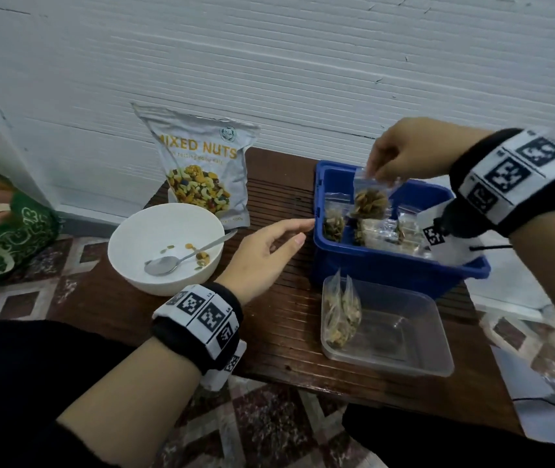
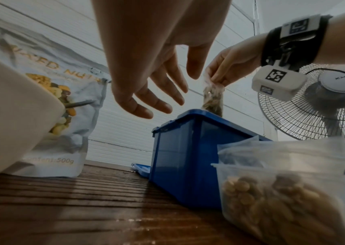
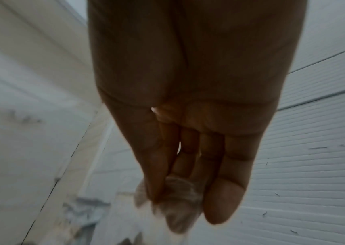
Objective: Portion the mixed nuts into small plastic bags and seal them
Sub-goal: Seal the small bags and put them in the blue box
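Observation:
My right hand (image 1: 387, 167) pinches the top of a small clear bag of nuts (image 1: 369, 199) and holds it above the blue bin (image 1: 380, 265), which holds several filled small bags (image 1: 384, 229). The same bag (image 2: 213, 99) hangs over the bin (image 2: 184, 157) in the left wrist view, and its top edge (image 3: 175, 208) shows blurred at my fingertips in the right wrist view. My left hand (image 1: 276, 248) hovers open and empty, fingers pointing at the bin's left wall. A white bowl (image 1: 164, 248) holds a spoon (image 1: 181, 258) and a few nuts. The mixed nuts pouch (image 1: 202, 170) stands behind it.
A clear plastic tub (image 1: 394, 329) with two filled bags (image 1: 342, 315) sits at the table's front right. A green bag (image 1: 2, 228) lies on the floor at left. A standing fan (image 2: 318, 106) is right of the table. The white wall (image 1: 269, 62) backs the table.

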Motion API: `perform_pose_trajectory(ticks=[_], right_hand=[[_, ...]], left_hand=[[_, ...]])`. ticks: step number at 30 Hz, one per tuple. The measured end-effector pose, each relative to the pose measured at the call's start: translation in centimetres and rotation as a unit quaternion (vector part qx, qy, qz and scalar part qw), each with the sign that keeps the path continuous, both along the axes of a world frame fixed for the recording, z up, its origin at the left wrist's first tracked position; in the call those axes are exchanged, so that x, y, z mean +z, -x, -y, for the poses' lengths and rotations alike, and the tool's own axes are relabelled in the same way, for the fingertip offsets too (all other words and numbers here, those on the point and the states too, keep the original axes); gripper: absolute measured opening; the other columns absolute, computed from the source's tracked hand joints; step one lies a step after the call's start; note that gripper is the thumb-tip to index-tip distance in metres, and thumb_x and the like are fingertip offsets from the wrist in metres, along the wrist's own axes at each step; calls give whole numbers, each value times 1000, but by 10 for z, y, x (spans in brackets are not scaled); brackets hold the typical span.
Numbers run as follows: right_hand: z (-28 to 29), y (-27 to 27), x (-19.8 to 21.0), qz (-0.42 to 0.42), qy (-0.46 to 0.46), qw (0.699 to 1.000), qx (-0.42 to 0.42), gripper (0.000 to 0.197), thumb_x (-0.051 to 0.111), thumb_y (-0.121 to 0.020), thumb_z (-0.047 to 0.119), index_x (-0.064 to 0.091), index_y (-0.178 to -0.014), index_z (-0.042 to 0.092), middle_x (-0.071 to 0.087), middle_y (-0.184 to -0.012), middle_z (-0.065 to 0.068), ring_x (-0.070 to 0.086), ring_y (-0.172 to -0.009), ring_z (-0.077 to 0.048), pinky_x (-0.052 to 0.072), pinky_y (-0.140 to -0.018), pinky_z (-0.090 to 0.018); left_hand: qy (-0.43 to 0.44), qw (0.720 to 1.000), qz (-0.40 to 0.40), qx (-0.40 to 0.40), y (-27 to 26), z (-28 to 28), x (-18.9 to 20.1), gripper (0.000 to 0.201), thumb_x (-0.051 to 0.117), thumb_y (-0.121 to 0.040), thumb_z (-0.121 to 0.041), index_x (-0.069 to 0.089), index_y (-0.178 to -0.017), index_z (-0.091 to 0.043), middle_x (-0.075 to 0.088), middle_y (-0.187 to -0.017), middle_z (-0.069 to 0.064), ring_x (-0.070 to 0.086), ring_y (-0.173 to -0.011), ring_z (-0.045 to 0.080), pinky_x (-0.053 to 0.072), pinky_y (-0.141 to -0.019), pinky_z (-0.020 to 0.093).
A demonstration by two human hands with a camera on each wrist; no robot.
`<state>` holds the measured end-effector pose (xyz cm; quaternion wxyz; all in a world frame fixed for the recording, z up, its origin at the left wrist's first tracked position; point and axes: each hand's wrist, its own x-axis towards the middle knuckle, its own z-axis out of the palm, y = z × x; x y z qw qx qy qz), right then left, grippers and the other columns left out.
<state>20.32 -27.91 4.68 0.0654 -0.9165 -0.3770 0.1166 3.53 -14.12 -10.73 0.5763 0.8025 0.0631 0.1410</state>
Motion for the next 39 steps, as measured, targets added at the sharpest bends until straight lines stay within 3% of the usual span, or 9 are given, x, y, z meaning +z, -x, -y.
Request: perform_pose_trajectory(ticks=[5, 8, 12, 17, 22, 26, 30, 36, 39], right_hand=[[-31, -32, -42, -11, 149, 987, 51, 8, 63, -90, 9, 68, -90, 16, 62, -73, 8, 58, -68, -7, 49, -66, -26], [-44, -45, -59, -54, 172, 982, 63, 8, 67, -87, 9, 69, -87, 17, 64, -75, 7, 59, -70, -8, 51, -67, -24], [-61, -56, -76, -57, 224, 970, 75, 6, 70, -84, 14, 71, -87, 19, 66, -75, 7, 60, -68, -4, 47, -59, -21], [-72, -66, -92, -26, 256, 965, 54, 9, 68, -86, 14, 72, -95, 15, 63, -75, 6, 57, -61, -5, 41, -50, -19], [-73, -71, -101, -1, 237, 971, 41, 10, 71, -84, 17, 73, -93, 14, 65, -70, 3, 58, -57, -7, 42, -49, -20], [-69, -70, -93, -16, 207, 977, 49, 8, 70, -84, 15, 73, -90, 11, 70, -77, -1, 66, -67, -14, 48, -52, -19], [-51, -66, -71, -31, 111, 993, 29, 3, 71, -85, 16, 70, -86, 14, 64, -65, 7, 60, -57, -4, 44, -44, -13], [-15, -32, -35, -140, 38, 987, 65, 8, 73, -83, 22, 71, -89, 17, 70, -72, 7, 64, -64, -5, 48, -55, -17], [2, -3, -29, -201, 41, 974, 95, 4, 72, -83, 17, 72, -88, 16, 71, -72, 5, 64, -65, -5, 47, -55, -18]], left_hand=[[-15, 1000, 10, -6, -26, -2, -4, 28, 61, -93, -29, 60, -119, -41, 61, -125, -16, 52, -118, -3, 40, -103, 22], [-53, 998, 11, -12, -34, -4, -6, 32, 65, -90, -32, 62, -121, -36, 59, -127, -16, 48, -121, -5, 36, -103, 14], [-8, 1000, 0, -4, -39, -8, -12, 36, 71, -85, -35, 62, -120, -38, 60, -123, -20, 54, -113, -1, 45, -96, 21], [10, 1000, 6, -15, -42, -12, -9, 38, 74, -83, -31, 63, -119, -36, 62, -119, -21, 55, -105, -4, 40, -83, 6], [14, 1000, 4, -8, -43, -13, -14, 38, 73, -83, -33, 62, -119, -38, 62, -119, -23, 55, -103, -1, 41, -81, 8], [10, 1000, 8, -3, -43, -13, -14, 38, 73, -83, -35, 62, -119, -38, 61, -119, -23, 56, -103, 0, 40, -79, 6], [-7, 1000, 2, 0, -41, -11, -12, 37, 71, -85, -35, 61, -121, -38, 60, -121, -22, 55, -101, -2, 40, -79, 5], [-8, 999, -6, 45, -34, 5, -9, 29, 69, -87, -32, 60, -113, -41, 58, -107, -25, 56, -91, -8, 45, -80, 12], [-5, 995, -11, 103, -30, 17, -8, 23, 68, -87, -34, 58, -108, -30, 62, -102, -14, 59, -85, -3, 45, -72, 9]])
